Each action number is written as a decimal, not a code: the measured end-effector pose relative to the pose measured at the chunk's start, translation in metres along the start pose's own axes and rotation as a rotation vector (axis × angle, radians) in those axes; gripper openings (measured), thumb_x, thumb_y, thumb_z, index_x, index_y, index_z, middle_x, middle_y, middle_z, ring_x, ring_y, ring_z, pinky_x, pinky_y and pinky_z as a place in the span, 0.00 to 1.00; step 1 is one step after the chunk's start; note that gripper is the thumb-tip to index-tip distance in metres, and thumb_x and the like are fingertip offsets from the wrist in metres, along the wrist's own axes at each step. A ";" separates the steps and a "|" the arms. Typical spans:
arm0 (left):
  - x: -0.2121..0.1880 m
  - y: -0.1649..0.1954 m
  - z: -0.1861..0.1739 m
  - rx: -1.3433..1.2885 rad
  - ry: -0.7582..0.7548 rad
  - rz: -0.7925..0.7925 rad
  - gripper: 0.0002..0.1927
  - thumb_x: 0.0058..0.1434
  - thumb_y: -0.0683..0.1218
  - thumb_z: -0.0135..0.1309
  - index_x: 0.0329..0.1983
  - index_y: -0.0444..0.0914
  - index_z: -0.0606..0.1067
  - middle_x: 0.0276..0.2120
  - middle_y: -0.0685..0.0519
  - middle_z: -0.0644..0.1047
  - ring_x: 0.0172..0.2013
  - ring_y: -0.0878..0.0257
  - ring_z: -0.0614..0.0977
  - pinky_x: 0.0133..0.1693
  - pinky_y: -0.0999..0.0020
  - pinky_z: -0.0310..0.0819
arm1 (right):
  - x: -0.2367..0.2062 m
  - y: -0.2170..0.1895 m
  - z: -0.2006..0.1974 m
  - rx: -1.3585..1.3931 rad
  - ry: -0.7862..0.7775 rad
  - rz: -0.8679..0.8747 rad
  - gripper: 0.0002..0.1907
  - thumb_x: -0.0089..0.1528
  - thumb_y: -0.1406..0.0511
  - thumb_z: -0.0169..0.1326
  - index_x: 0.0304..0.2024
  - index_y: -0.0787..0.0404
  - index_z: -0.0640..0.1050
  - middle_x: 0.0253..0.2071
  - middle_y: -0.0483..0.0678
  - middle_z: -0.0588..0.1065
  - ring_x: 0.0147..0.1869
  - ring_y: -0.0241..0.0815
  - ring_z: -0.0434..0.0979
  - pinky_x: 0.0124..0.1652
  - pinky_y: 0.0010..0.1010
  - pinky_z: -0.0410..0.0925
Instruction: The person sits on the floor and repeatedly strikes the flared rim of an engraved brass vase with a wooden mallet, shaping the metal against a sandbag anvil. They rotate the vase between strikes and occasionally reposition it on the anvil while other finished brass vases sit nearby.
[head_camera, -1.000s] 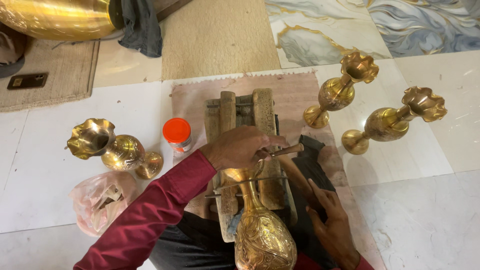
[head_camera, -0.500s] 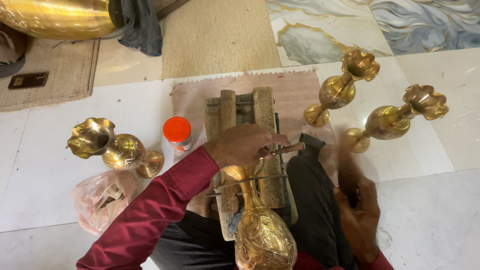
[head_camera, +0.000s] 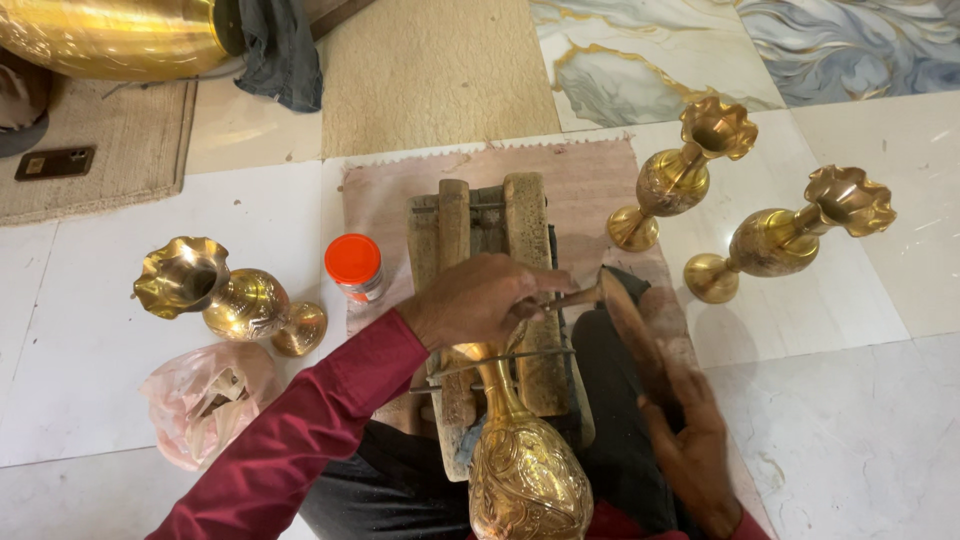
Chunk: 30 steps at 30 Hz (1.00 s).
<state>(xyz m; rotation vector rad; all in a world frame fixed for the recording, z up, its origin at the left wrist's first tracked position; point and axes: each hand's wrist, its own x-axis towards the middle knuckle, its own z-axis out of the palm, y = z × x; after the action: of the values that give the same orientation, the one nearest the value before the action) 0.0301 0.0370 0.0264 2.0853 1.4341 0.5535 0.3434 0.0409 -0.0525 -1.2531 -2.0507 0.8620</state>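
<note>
The floor (head_camera: 90, 350) is of pale tiles with a pink cloth (head_camera: 600, 185) on it; a small jar (head_camera: 355, 268) with an orange lid stands left of the wooden stand (head_camera: 525, 215); a pink bag (head_camera: 205, 400) lies lower left. The left hand (head_camera: 478, 300) is closed around a thin chisel (head_camera: 570, 298) over the neck of a brass vase (head_camera: 525, 475) lying on the stand; the right hand (head_camera: 690, 445) grips a wooden mallet (head_camera: 630, 335), its head beside the chisel.

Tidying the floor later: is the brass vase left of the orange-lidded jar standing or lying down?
Lying down. The brass vase rests on its side on the white tiles, its fluted mouth pointing left and its round foot toward the orange-lidded jar.
</note>
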 end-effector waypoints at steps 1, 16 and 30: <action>-0.002 0.001 0.000 0.052 0.038 0.031 0.25 0.62 0.41 0.57 0.63 0.51 0.73 0.35 0.47 0.84 0.31 0.53 0.87 0.35 0.54 0.81 | -0.001 0.000 0.004 0.035 -0.065 0.031 0.35 0.57 0.74 0.56 0.68 0.53 0.70 0.52 0.53 0.74 0.54 0.49 0.77 0.49 0.35 0.70; -0.007 0.006 0.003 0.143 0.035 0.076 0.25 0.59 0.42 0.59 0.60 0.53 0.74 0.37 0.48 0.84 0.33 0.50 0.86 0.33 0.52 0.80 | -0.009 0.002 0.013 0.436 0.117 0.043 0.31 0.62 0.73 0.55 0.68 0.55 0.68 0.58 0.51 0.72 0.62 0.46 0.73 0.57 0.30 0.67; 0.006 0.009 0.000 0.223 -0.105 0.027 0.29 0.58 0.41 0.58 0.62 0.56 0.73 0.30 0.49 0.83 0.30 0.53 0.85 0.34 0.54 0.79 | -0.033 0.023 0.020 0.280 0.305 -0.028 0.24 0.65 0.74 0.55 0.64 0.62 0.70 0.53 0.53 0.69 0.55 0.45 0.70 0.53 0.29 0.67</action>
<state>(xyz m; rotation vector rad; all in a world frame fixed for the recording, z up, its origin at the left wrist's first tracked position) 0.0381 0.0403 0.0323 2.2725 1.4652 0.3012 0.3538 0.0142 -0.0877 -1.1208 -1.6424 0.8524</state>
